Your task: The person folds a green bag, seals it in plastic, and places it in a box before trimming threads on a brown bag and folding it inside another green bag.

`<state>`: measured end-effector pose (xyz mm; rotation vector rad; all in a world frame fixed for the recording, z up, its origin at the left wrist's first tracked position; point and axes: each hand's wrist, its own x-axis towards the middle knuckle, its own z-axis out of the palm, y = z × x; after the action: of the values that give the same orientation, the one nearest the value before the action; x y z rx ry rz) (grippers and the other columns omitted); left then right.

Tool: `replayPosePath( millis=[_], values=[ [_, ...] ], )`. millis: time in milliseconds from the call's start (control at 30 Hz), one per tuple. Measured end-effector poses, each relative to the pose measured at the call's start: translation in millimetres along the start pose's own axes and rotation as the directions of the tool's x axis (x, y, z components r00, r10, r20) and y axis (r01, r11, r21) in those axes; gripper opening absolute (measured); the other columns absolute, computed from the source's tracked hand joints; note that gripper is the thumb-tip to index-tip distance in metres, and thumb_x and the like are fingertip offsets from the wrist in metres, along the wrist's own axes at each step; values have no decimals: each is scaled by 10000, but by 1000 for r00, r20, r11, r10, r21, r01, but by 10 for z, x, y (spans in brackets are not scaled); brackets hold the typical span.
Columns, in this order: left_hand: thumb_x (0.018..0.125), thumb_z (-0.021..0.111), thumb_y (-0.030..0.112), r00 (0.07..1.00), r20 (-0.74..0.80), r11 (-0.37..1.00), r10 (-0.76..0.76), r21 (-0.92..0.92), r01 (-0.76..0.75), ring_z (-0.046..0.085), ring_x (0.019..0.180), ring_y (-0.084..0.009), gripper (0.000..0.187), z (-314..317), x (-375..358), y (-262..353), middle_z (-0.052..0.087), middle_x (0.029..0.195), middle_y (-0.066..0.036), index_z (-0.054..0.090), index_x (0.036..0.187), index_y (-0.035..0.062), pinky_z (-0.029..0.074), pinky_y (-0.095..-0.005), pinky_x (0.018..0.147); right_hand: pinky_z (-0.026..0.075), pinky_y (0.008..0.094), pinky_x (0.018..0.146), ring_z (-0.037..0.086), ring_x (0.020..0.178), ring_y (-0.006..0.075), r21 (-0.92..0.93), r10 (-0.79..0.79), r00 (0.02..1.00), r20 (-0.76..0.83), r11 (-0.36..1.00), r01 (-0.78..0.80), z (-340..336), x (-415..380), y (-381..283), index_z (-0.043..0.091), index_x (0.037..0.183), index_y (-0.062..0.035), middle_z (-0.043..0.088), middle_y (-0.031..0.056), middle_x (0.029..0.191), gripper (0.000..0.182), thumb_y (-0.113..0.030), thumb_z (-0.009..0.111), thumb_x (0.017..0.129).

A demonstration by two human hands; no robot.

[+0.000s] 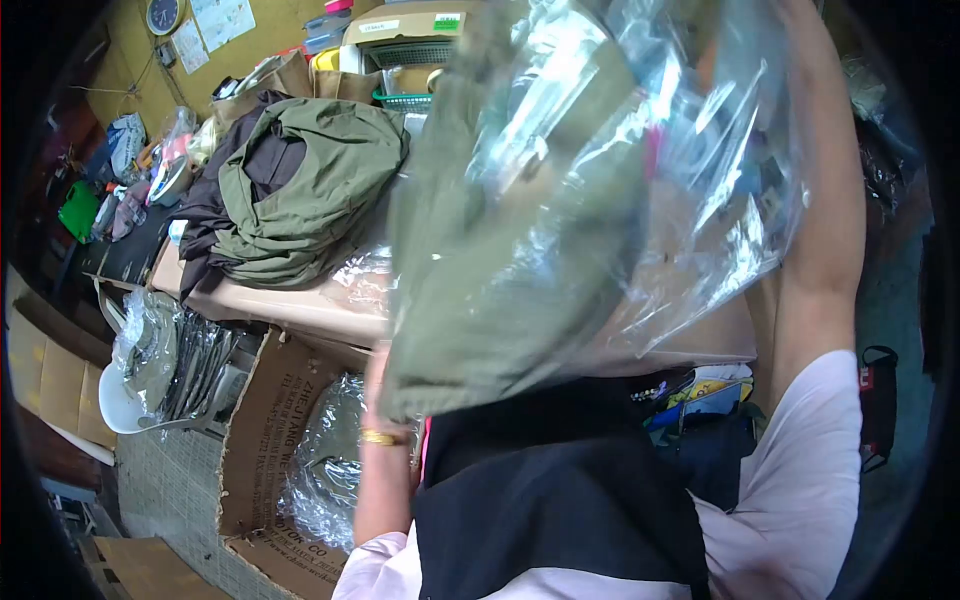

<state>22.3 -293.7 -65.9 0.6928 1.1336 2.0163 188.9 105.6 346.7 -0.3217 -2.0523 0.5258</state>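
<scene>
Grip cannot be told behind olive garment (510, 320) and clear plastic (725, 245), before a tan table (260, 303) and yellow wall (275, 30).

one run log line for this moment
olive garment: raised, blurred | clear plastic: overlapping garment | left hand: mostly behind garment | right hand: not visible

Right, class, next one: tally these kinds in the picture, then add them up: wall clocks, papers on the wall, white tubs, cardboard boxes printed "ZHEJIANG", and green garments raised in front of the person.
Wall clock: 1
Papers on the wall: 2
White tub: 1
Cardboard box printed "ZHEJIANG": 1
Raised green garment: 1
Total: 6
</scene>
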Motion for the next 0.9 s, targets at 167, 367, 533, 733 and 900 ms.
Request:
replayPosePath(
  millis=[167, 367, 533, 733, 900],
  values=[
    [915, 704, 190, 970, -230, 867, -73, 467, 176, 606, 785, -78, 296, -814, 170, 74, 702, 953, -35, 674, 1097, -40, 503, -245, 703, 498, 399, 797, 642, 893, 315, -708, 198, 947, 252, 705, 41, 138, -2259, 2232, 679, 982, -24, 682, 194, 989, 384, -351, 478, 972],
    [827, 758, 152, 862, -291, 410, 414, 905, 109, 628, 842, -188, 326, -1054, 285, -10, 681, 967, -110, 638, 1066, -34, 506, -315, 754, 494, 387, 760, 614, 788, 250, -583, 736, 677, 15, 556, -592, 801, -3857, 2718, 625, 872, -38, 635, 150, 808, 237, -251, 717, 822],
    [776, 751, 73, 890, 208, 518, 406, 749, -412, 615, 933, -199, 526, 542, 630, 198, 626, 1157, -116, 566, 1267, 48, 511, -322, 760, 434, 239, 686, 521, 770, 68, 185, 518, 787, 335, 783, -594, 1327, -3217, 1222, 629, 954, -57, 590, -23, 839, 96, -149, 629, 928],
    [812, 778, 87, 873, 445, 690, 200, 568, -448, 644, 801, -120, 355, 1507, 1351, -332, 692, 986, -82, 664, 1135, -7, 530, -266, 716, 428, 202, 640, 526, 715, 23, 325, 360, 764, 535, 748, -579, 1338, -2932, 817, 685, 962, -27, 636, -43, 829, 105, -118, 662, 914],
    [815, 747, 77, 878, 387, 683, 282, 562, -466, 646, 784, -152, 105, 1329, 1630, 37, 677, 899, -89, 737, 907, 26, 527, -286, 698, 502, 227, 681, 622, 765, 85, 340, 448, 771, 453, 713, -614, 802, -3183, 1459, 668, 1089, -15, 670, 11, 867, 234, -66, 705, 863]
  ],
)
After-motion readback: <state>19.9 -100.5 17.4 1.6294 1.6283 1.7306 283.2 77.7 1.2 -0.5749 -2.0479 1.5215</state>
